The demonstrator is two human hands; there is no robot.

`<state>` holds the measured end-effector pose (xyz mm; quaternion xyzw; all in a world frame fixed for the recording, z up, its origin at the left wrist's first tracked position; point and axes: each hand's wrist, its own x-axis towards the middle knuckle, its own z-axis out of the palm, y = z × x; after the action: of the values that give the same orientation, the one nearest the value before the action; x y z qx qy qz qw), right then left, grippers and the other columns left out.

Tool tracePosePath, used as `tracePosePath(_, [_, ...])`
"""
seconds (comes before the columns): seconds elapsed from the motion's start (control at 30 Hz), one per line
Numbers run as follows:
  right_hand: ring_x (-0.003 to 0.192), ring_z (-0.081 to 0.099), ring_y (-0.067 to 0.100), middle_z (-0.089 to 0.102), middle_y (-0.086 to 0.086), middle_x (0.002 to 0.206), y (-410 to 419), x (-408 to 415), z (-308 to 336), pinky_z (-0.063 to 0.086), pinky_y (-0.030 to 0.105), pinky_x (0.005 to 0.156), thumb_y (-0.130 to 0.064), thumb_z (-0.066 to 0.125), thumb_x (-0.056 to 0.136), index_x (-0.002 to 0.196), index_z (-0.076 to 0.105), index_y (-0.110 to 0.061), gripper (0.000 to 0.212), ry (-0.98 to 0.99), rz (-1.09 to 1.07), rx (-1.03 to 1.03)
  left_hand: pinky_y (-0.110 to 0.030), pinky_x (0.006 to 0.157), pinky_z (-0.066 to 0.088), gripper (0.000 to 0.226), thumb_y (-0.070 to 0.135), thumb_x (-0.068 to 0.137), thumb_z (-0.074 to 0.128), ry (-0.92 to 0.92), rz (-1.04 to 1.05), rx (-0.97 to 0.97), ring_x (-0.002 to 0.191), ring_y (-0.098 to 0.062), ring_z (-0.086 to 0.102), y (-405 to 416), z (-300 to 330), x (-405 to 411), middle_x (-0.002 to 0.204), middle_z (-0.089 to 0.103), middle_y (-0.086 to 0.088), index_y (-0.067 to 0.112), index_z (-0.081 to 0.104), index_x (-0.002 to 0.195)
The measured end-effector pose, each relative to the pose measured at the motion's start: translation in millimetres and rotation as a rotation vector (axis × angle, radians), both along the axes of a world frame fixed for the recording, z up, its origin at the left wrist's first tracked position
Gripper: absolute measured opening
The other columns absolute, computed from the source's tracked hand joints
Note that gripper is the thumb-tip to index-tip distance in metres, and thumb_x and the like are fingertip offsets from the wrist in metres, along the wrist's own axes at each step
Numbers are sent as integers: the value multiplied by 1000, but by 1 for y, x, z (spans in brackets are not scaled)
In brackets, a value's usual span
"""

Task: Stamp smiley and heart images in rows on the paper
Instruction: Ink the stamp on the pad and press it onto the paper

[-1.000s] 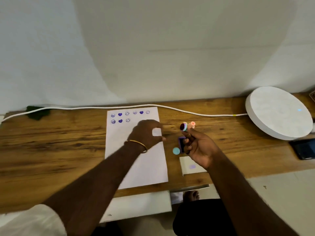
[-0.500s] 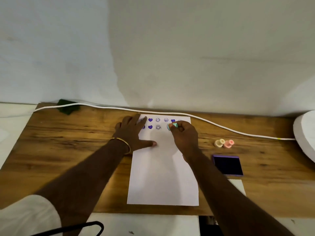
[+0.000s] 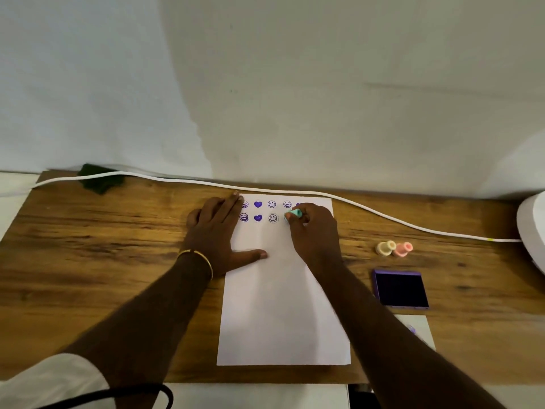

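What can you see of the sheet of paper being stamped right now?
The paper is a plain white upright sheet lying flat on the wooden table. Two rows of purple smileys and hearts run along its top edge; everything below is blank. The left hand lies flat across its left edge, thumb on the sheet. The right hand presses a teal stamp into the second row.

Dim even light, soft shadows, wide-angle edge bending

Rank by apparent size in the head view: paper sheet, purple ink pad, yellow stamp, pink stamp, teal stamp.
1. Paper sheet
2. Purple ink pad
3. Yellow stamp and pink stamp: look alike, no ranking.
Teal stamp: mostly hidden in the right hand, so unsure.
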<state>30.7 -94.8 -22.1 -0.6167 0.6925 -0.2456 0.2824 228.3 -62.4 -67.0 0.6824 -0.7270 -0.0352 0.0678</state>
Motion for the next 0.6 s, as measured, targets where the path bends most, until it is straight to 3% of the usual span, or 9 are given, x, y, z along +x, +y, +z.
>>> tracePosePath(0.23, [97,59,22,66,9,106,2,1,-2,52,38,88,-28,64,92,110,67,-9,26,32,28,-52,-48,104,27,117,98,60,27,-13,-9,22,136,-24,30,0,-1,1,158,25,5,23,26,150])
tracePosePath(0.6, [108,55,20,63,5,114,-1,1,-5,47,32,92,-32,59,94,115,65,-14,28,137,58,7,-50,103,28,115,99,59,29,8,-6,8,136,-24,30,0,-2,2,158,26,6,27,27,148])
